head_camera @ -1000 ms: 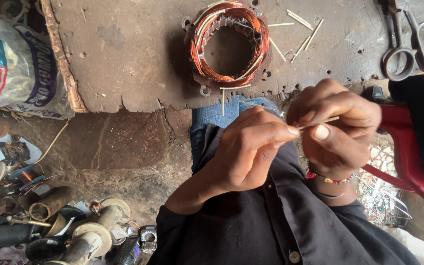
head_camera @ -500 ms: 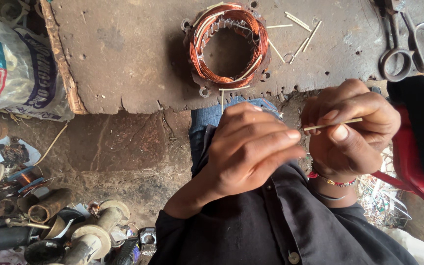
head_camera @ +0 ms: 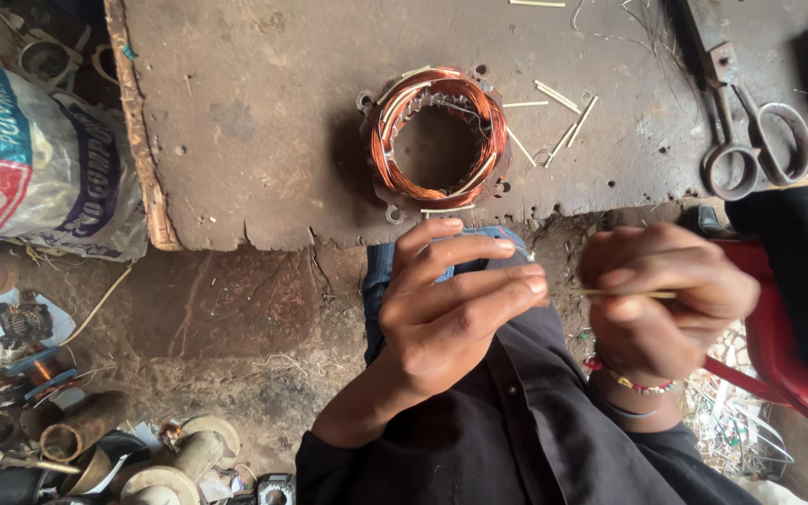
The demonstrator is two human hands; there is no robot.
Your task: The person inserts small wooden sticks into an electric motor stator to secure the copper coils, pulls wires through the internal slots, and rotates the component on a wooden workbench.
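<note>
The right hand pinches a thin pale stick, holding it level in front of the person's lap, just off the near edge of the tabletop. The left hand is spread with fingers extended, its fingertips at the stick's left end; whether they touch it I cannot tell, and it grips nothing else. A beaded bracelet circles the right wrist. On the tabletop near its front edge sits a round motor stator wound with copper wire, with more pale sticks scattered just to its right. A pair of scissors lies toward the right edge. Left of the tabletop lies a printed sack; metal parts litter the ground below it.
</note>
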